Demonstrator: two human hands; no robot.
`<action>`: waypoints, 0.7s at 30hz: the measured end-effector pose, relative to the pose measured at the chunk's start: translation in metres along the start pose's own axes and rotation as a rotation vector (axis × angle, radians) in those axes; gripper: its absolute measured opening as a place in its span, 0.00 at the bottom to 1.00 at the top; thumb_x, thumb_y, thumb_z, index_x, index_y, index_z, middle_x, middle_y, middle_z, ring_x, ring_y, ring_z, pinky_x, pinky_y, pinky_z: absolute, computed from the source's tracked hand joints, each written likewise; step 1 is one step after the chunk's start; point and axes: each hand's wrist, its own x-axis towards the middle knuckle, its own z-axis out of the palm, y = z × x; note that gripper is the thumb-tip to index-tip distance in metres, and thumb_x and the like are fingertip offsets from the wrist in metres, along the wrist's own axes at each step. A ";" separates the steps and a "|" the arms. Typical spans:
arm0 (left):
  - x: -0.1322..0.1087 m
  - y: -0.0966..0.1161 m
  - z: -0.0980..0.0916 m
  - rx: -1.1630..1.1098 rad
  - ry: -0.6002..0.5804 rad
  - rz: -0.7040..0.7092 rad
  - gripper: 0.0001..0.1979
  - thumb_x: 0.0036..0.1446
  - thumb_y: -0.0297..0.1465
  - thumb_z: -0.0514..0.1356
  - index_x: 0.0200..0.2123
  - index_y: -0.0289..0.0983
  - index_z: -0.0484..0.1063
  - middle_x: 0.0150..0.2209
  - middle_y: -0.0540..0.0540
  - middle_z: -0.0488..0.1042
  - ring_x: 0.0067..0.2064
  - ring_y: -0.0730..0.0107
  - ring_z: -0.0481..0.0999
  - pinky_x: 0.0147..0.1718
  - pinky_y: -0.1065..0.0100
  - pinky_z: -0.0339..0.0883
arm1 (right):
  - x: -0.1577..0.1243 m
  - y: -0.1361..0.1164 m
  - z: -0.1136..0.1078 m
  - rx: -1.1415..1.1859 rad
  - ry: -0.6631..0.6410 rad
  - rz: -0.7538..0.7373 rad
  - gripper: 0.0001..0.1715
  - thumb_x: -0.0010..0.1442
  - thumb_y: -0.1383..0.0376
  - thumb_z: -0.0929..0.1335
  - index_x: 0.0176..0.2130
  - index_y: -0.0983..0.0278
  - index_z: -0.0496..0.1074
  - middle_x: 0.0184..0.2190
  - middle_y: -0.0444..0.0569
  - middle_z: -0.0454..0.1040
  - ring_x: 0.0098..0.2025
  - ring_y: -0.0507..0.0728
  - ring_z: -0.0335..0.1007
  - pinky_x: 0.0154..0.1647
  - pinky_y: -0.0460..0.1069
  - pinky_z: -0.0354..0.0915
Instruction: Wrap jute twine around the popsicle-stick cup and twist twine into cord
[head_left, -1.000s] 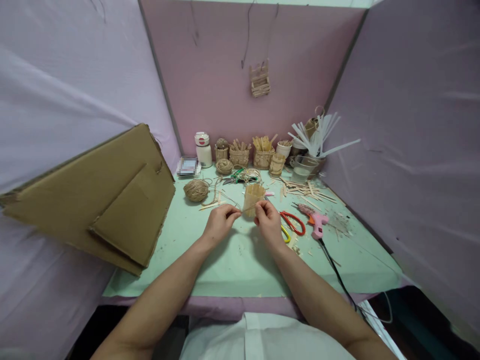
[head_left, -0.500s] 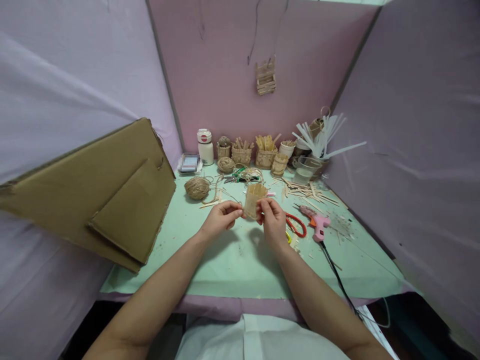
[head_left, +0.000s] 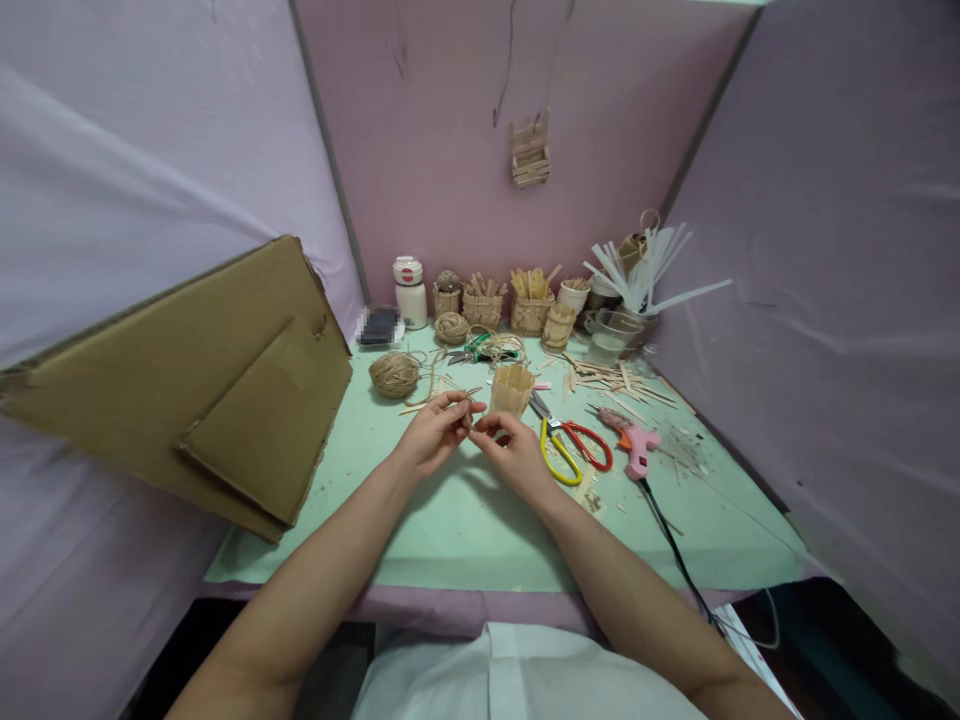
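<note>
Over the green table (head_left: 465,520) my left hand (head_left: 433,432) and my right hand (head_left: 512,452) meet fingertip to fingertip. Both pinch a thin strand of jute twine (head_left: 471,420) between them, just in front of a small cup made of wooden sticks (head_left: 511,388) that stands upright on the table. The strand is very thin and hard to follow. A ball of twine (head_left: 394,375) lies to the left, behind my left hand.
Scissors with red and yellow handles (head_left: 570,448) and a pink glue gun (head_left: 634,442) with a black cord lie to the right. Loose wooden sticks (head_left: 615,380), small stick baskets (head_left: 529,312), a white jar (head_left: 410,292) and a plastic cup (head_left: 609,336) line the back. A cardboard sheet (head_left: 202,390) leans at left.
My right hand has let go of the stick cup and moved left and down to meet my left hand. The scissors are now uncovered.
</note>
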 end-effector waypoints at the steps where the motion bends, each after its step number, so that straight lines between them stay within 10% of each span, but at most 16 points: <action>1: 0.001 0.000 -0.001 -0.028 -0.003 -0.024 0.12 0.45 0.29 0.67 0.32 0.33 0.68 0.32 0.45 0.76 0.26 0.81 0.68 0.24 0.79 0.60 | -0.001 0.000 0.001 -0.029 -0.012 -0.010 0.12 0.53 0.57 0.67 0.31 0.63 0.72 0.30 0.47 0.73 0.31 0.52 0.66 0.31 0.47 0.61; 9: 0.002 0.002 -0.005 -0.094 0.031 -0.059 0.08 0.47 0.24 0.65 0.31 0.33 0.69 0.34 0.45 0.75 0.35 0.78 0.74 0.27 0.82 0.65 | 0.002 0.002 -0.003 -0.044 -0.078 0.029 0.11 0.55 0.59 0.65 0.27 0.64 0.70 0.24 0.44 0.70 0.28 0.51 0.63 0.31 0.46 0.59; 21: -0.005 -0.003 0.001 0.664 -0.153 0.198 0.07 0.48 0.32 0.62 0.30 0.33 0.75 0.26 0.48 0.74 0.29 0.74 0.71 0.32 0.70 0.65 | 0.006 -0.004 -0.010 0.302 0.062 0.099 0.15 0.53 0.54 0.67 0.33 0.64 0.73 0.24 0.44 0.68 0.23 0.50 0.60 0.23 0.46 0.57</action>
